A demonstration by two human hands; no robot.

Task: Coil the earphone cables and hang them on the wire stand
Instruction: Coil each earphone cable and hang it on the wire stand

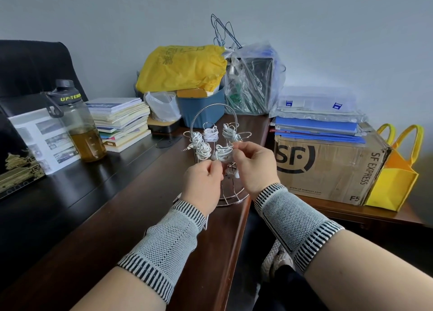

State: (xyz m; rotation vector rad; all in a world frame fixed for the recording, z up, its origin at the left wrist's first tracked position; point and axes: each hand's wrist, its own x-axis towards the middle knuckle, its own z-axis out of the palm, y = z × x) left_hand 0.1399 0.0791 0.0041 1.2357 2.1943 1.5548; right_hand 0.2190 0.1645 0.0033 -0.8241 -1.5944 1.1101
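My fingers (214, 168) pinch the white earphone cable (223, 152) from both sides — left hand (202, 184) on a loose end, right hand (254, 168) on the coil, held against the wire stand (212, 135) on the bench (145, 193). I judge it light, limp and springy — grip the bundle's middle, or loops will slip. Four coils (210, 134) already hang.

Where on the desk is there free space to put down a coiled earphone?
Bare brown wood lies left of the wire stand, between it and the water bottle, and nearer, below the left hand. Behind the stand it is crowded: book stack, blue tub, bags.
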